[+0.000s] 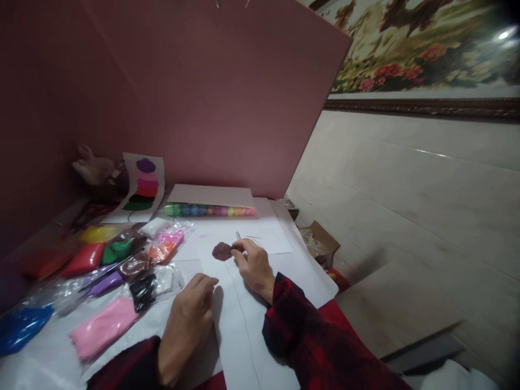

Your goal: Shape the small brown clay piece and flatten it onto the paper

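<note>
1. Right hand (254, 265) pinches a thin tool, tip pressed against the flat brown clay piece (222, 251); hand closed on the tool (238, 236).
2. Clay piece lies on the white paper sheet (244, 314), near the sheet's upper left, mid-worktop (284, 227).
3. Left hand (187, 325) lies flat on the sheet, fingers relaxed, holding nothing, apparently pinning the paper.
4. Step, as I read it: shaping or scoring the brown piece on the pencilled outline.
5. Next move likely needs light tool pressure, paper kept steady, clay edge kept aligned with the line.
6. Left of the hands: bagged clay – pink bag (103, 327), red bag (83, 260), blue bag (20, 327). Bead strip (209, 210) at the back.
</note>
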### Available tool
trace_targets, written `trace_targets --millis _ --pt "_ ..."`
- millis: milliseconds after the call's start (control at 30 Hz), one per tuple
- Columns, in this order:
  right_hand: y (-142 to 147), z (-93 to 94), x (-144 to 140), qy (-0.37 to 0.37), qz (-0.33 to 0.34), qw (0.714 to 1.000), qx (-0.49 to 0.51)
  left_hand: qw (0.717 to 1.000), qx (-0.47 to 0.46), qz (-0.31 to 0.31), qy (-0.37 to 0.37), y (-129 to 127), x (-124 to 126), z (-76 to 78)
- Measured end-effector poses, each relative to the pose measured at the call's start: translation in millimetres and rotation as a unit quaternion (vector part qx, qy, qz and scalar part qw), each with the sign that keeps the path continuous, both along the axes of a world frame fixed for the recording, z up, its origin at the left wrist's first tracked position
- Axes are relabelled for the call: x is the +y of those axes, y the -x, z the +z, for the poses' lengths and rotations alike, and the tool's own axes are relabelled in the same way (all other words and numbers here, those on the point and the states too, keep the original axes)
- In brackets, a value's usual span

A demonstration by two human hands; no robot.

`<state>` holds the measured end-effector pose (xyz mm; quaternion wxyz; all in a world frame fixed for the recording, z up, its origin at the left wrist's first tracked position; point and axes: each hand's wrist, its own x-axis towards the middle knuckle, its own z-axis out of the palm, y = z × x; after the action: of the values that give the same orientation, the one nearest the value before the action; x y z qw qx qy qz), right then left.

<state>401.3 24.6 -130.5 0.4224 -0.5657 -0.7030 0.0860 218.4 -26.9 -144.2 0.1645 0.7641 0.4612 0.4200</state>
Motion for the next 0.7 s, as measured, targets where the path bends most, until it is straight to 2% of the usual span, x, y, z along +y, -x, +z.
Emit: trace_targets --millis 167,267,367,700 --pt "2 0.6 -7 0.013 0.044 0.999 0.02 0.997 0.063 0.033 -0.037 0 0 1.9" --pt "4 -1.1 -10 0.014 0.068 0.998 0.005 0.991 0.115 -0.011 -0.074 0 -1 4.1" --pt "5 -4.3 -11 0.022 0.072 0.997 0.003 0.983 0.157 -0.069 -0.063 -1 -2 4.3" --pt "5 -10.9 -8 0.035 0.07 0.997 -0.022 0.981 0.176 -0.071 -0.045 -1 -2 -1.8"
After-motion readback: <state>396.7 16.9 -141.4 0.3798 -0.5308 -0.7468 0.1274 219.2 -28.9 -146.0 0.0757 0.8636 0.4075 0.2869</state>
